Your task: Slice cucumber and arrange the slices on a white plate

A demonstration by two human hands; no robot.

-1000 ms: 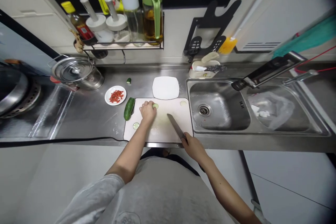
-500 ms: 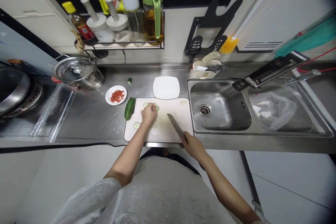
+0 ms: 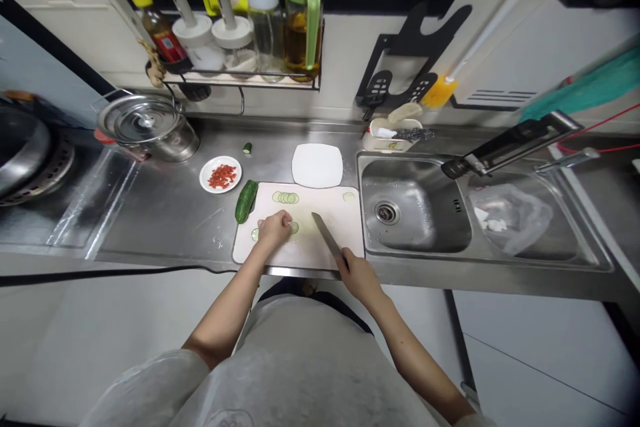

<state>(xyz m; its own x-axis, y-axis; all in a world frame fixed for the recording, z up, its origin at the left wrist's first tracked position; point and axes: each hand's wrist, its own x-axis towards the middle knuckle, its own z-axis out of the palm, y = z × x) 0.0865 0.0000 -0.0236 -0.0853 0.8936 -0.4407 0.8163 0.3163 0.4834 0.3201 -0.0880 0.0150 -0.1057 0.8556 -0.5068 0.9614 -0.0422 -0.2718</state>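
My left hand (image 3: 273, 228) is closed over the left part of the white cutting board (image 3: 320, 257), its fingertips at a thin cucumber slice (image 3: 295, 227). Another slice (image 3: 255, 235) shows partly beside that hand. Further back on the board lies an overlapping row of cucumber slices (image 3: 285, 197), and a lone pale slice (image 3: 349, 196) sits near the far right corner. My right hand (image 3: 359, 275) grips a kitchen knife (image 3: 326, 234) by its handle, the blade angled forward and left over the board. A larger piece of cucumber (image 3: 247, 201) rests at the board's left edge.
Behind the board is a white square plate (image 3: 317, 165). To the left stand a small plate of chopped red pieces (image 3: 219, 185), a cucumber end (image 3: 247, 147) and a lidded steel pot (image 3: 173, 140). A double sink (image 3: 420, 247) lies right; a bottle rack (image 3: 260, 83) hangs above.
My left hand has come back from the row of slices, toward me and slightly left, uncovering the row. A slice now shows at its fingertips. The knife stays in my right hand, nearly unmoved.
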